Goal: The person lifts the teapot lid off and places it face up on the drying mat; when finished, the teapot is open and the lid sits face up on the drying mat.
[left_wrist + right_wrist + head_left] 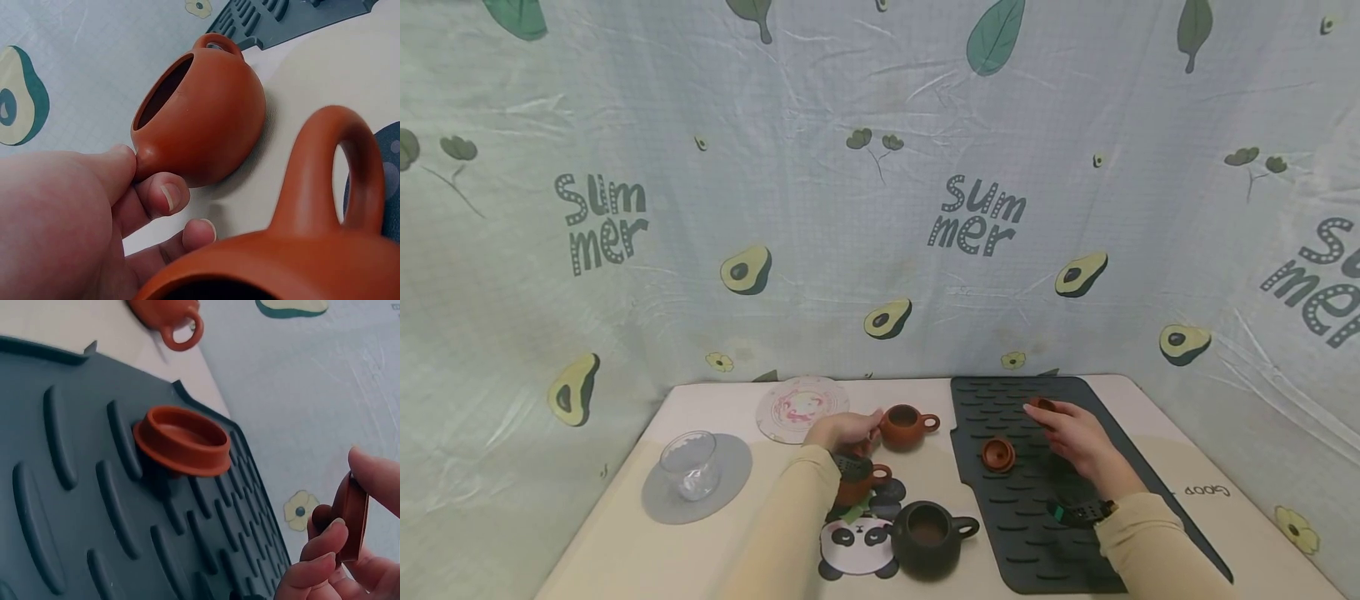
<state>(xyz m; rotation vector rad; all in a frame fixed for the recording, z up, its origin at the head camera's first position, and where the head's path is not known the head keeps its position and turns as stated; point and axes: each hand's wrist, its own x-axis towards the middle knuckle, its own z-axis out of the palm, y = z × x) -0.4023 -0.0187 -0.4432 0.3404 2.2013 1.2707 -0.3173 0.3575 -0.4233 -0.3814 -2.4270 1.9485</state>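
My left hand pinches the spout of a reddish-brown clay teapot between thumb and finger. This lidless teapot has its handle toward the dark mat. A second lidless clay teapot stands just nearer, partly behind my left wrist, its handle large in the left wrist view. Over the far part of the mat, my right hand holds a small clay teapot lid by its edge, tipped on its side. Another clay lid lies upside down on the ridged mat, left of that hand.
The dark grey ridged drying mat covers the table's right side. A black teapot stands at the front beside a panda-printed mat. At left, a clear glass cup sits on a grey round mat. A pink-patterned round mat lies behind.
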